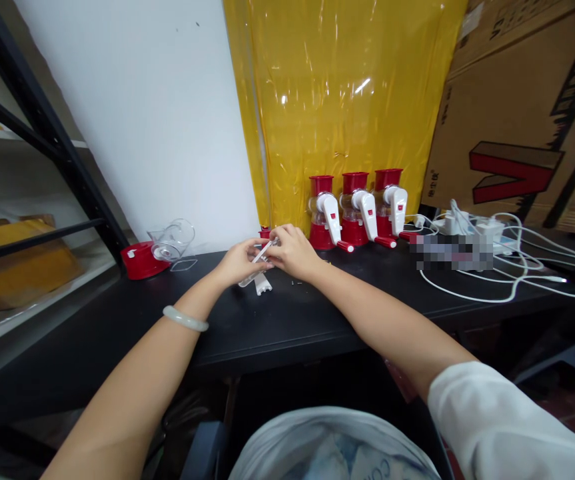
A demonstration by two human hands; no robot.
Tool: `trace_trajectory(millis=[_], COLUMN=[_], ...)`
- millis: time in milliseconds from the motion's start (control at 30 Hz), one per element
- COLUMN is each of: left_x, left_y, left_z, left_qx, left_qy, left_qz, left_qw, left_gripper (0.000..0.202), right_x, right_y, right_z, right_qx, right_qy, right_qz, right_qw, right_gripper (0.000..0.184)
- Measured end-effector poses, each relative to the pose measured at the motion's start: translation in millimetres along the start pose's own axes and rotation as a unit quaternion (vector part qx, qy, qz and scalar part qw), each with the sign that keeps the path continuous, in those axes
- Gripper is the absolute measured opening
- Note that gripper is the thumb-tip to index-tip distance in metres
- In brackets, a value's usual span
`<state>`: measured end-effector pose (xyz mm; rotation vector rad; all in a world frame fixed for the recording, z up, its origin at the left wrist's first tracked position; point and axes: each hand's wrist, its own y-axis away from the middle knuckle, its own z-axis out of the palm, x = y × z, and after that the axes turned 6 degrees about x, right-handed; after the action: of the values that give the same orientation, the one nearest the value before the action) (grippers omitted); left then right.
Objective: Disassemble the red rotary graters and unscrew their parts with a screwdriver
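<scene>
Over the black table, my left hand (241, 263) and my right hand (292, 252) meet, both closed around a white plastic crank handle piece (263, 252). Fingers cover much of it, so its full shape is hidden. Just below my fingers a second white plastic part (262, 285) with a notched end shows against the table. Small bits (297, 283), too tiny to name, lie right of it. Behind my hands a red part (265, 233) peeks out, mostly covered.
Three red-and-white hand-crank graters (321, 217) stand at the back. On the left sits a red base (143, 260) beside a clear plastic housing (171, 241). White cables (512, 267) and chargers spread over the right. A shelf rack (42, 133) borders the left side.
</scene>
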<state>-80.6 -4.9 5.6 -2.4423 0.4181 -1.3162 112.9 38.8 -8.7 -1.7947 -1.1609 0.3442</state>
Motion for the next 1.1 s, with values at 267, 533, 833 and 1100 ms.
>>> trace_trajectory(millis=[267,533,833,1100], left_x=[-5.5,1.5,-7.4,5.3], left_y=[-0.8,2.6,1.5,5.3], left_z=[-0.2,0.1,-0.1,-0.5], left_qx=[-0.029,-0.039,-0.052,-0.040], left_qy=[-0.023,0.019,0.086,0.060], left_qz=[0.036,-0.014,-0.041,-0.074], left_qw=[0.999,0.999,0.994,0.995], left_gripper=[0.066,0.060,0.054,0.056], right_x=[7.1,12.9,11.7,13.8], right_y=[2.1,4.8,4.2,5.7], right_z=[2.7,11.6,6.6,10.4], right_qx=[-0.022,-0.003,-0.021,-0.009], right_qy=[-0.015,-0.051,-0.071,-0.090], right_qz=[0.018,0.029,0.058,0.061], right_qw=[0.999,0.998,0.996,0.994], right_gripper=[0.023,0.019,0.017,0.016])
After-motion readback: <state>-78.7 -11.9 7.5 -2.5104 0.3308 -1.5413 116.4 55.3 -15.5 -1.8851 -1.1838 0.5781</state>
